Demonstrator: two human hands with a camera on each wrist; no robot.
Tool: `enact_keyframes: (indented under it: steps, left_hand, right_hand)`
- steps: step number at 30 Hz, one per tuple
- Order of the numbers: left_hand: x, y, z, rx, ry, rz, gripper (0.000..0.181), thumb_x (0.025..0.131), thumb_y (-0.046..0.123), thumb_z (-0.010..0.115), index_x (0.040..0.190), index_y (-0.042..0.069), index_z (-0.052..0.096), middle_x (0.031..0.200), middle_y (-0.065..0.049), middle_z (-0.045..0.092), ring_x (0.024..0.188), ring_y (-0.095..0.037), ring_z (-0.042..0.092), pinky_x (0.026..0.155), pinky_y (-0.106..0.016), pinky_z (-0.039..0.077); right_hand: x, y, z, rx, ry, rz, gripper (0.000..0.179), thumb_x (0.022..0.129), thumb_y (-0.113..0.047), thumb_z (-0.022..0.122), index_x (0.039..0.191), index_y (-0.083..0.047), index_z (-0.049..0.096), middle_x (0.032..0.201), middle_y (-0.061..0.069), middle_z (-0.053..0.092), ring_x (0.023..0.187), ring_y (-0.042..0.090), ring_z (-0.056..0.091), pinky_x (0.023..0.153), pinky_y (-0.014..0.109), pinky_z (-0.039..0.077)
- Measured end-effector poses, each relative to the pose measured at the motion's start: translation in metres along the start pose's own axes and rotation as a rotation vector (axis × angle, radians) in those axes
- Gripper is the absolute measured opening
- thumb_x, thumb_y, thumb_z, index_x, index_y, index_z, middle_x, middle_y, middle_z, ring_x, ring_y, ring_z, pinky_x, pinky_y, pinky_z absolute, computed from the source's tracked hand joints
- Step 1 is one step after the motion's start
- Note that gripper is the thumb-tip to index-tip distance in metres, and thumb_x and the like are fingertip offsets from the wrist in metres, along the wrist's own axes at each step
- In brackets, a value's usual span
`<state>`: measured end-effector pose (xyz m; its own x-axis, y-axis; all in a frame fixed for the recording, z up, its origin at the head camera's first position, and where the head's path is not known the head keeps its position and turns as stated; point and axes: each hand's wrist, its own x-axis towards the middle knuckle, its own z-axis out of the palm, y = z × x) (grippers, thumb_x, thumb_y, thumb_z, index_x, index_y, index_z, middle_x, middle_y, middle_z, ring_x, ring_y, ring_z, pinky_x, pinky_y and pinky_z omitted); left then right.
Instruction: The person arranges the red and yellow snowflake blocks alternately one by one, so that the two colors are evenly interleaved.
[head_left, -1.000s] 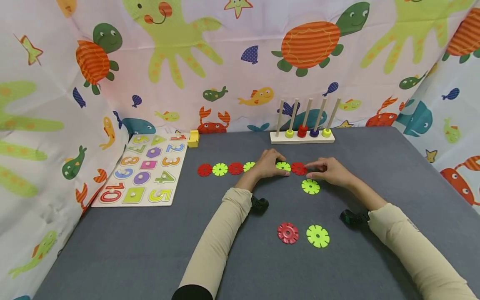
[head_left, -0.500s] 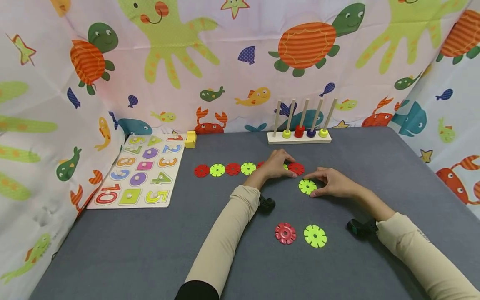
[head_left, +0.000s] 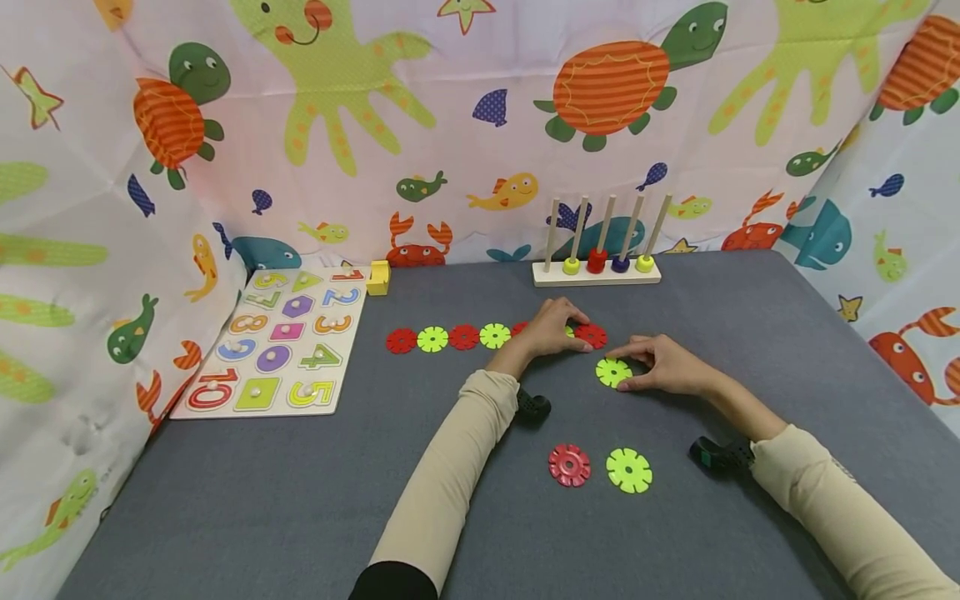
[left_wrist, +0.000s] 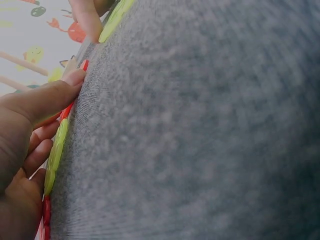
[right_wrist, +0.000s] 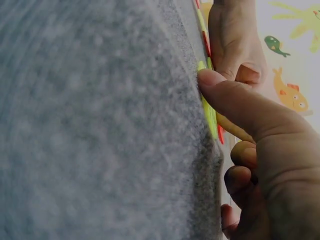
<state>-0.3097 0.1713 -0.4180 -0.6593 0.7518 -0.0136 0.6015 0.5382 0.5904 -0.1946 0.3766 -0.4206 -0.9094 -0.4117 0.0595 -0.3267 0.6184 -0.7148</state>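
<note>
A row of flat notched discs, red and yellow-green by turns, lies across the table; a red disc [head_left: 402, 341] marks its left end. My left hand [head_left: 551, 329] covers part of the row. Its thumb and fingers hold the red disc [head_left: 592, 336] at the right end by its edges, with the thumb tip [left_wrist: 75, 77] at the near side. Just below that end, my right hand [head_left: 663, 365] pinches a yellow-green disc [head_left: 612, 372] between thumb and forefinger, flat and close over the cloth. The right thumb [right_wrist: 212, 77] presses its near edge in the right wrist view.
Nearer the front lie a loose red disc [head_left: 569, 465] and a yellow-green disc [head_left: 629, 471]. A number and shape puzzle board [head_left: 285, 358] is at the left, with a yellow block [head_left: 378, 277] beside it. A peg stacker [head_left: 596, 274] stands at the back by the printed curtain.
My right hand has come down from the row's right end to the yellow-green disc below and pinched it. The left hand has shifted slightly right along the row.
</note>
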Motion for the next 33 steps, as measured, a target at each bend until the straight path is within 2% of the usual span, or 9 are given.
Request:
enact_keyframes:
  steps: [5, 7, 9, 12, 14, 17, 24, 33]
  left_hand:
    - [0.001, 0.000, 0.001, -0.009, -0.004, -0.003, 0.044, 0.078, 0.033, 0.072, 0.118, 0.015, 0.063, 0.118, -0.003, 0.050, 0.113, -0.017, 0.039, 0.098, -0.032, 0.034]
    - [0.001, -0.001, 0.001, -0.013, -0.004, -0.005, 0.044, 0.078, 0.033, 0.072, 0.118, 0.015, 0.063, 0.119, -0.003, 0.050, 0.113, -0.017, 0.039, 0.098, -0.032, 0.034]
    - [0.001, -0.002, 0.002, -0.014, -0.005, -0.008, 0.044, 0.078, 0.033, 0.072, 0.118, 0.015, 0.063, 0.119, -0.003, 0.050, 0.113, -0.017, 0.039, 0.098, -0.031, 0.034]
    - [0.001, -0.002, 0.002, -0.020, -0.005, -0.013, 0.044, 0.078, 0.033, 0.072, 0.117, 0.016, 0.063, 0.119, -0.002, 0.050, 0.114, -0.017, 0.038, 0.099, -0.032, 0.033]
    - [0.001, -0.002, 0.003, -0.023, -0.004, -0.016, 0.044, 0.078, 0.033, 0.073, 0.117, 0.016, 0.064, 0.118, -0.002, 0.050, 0.114, -0.017, 0.038, 0.099, -0.032, 0.033]
    - [0.001, -0.001, 0.003, -0.028, -0.003, -0.018, 0.044, 0.077, 0.032, 0.073, 0.117, 0.016, 0.064, 0.118, -0.002, 0.050, 0.114, -0.017, 0.038, 0.099, -0.032, 0.033]
    - [0.001, 0.000, 0.003, -0.044, -0.010, -0.005, 0.044, 0.076, 0.031, 0.074, 0.116, 0.015, 0.064, 0.117, -0.002, 0.051, 0.113, -0.017, 0.039, 0.098, -0.031, 0.033]
    - [0.001, 0.002, 0.000, -0.048, -0.003, -0.032, 0.042, 0.077, 0.029, 0.074, 0.115, 0.014, 0.064, 0.117, -0.003, 0.050, 0.113, -0.017, 0.038, 0.098, -0.032, 0.034]
  right_hand:
    - [0.000, -0.005, -0.001, -0.043, -0.011, 0.016, 0.040, 0.076, -0.012, 0.074, 0.114, -0.004, 0.064, 0.070, 0.006, 0.039, 0.056, 0.003, 0.027, 0.052, 0.022, 0.026]
    - [0.000, -0.017, -0.004, -0.051, 0.001, 0.008, 0.039, 0.077, -0.009, 0.073, 0.114, -0.001, 0.063, 0.069, 0.009, 0.039, 0.057, 0.004, 0.028, 0.052, 0.023, 0.026]
    - [0.001, -0.017, -0.009, -0.057, 0.025, 0.011, 0.039, 0.077, -0.010, 0.073, 0.114, -0.001, 0.064, 0.068, 0.007, 0.036, 0.057, 0.004, 0.028, 0.051, 0.023, 0.026]
    - [0.004, -0.011, -0.020, -0.088, 0.086, 0.015, 0.039, 0.076, -0.015, 0.074, 0.112, -0.003, 0.065, 0.068, 0.001, 0.032, 0.058, 0.004, 0.028, 0.050, 0.024, 0.026]
    - [0.007, 0.003, -0.025, -0.118, 0.123, 0.037, 0.040, 0.076, -0.019, 0.075, 0.112, -0.005, 0.065, 0.068, -0.002, 0.030, 0.057, 0.004, 0.027, 0.049, 0.024, 0.025]
    - [0.011, 0.010, -0.031, -0.154, 0.157, 0.075, 0.041, 0.076, -0.022, 0.075, 0.112, -0.004, 0.065, 0.067, -0.002, 0.030, 0.056, 0.004, 0.026, 0.049, 0.023, 0.025]
    - [0.016, 0.027, -0.032, -0.154, 0.128, 0.170, 0.044, 0.078, -0.026, 0.073, 0.114, -0.003, 0.064, 0.068, -0.002, 0.030, 0.057, 0.004, 0.028, 0.052, 0.024, 0.025]
    - [0.022, 0.030, -0.032, -0.067, 0.096, 0.159, 0.046, 0.078, -0.018, 0.073, 0.119, 0.000, 0.061, 0.069, 0.000, 0.029, 0.059, 0.008, 0.027, 0.053, 0.026, 0.023]
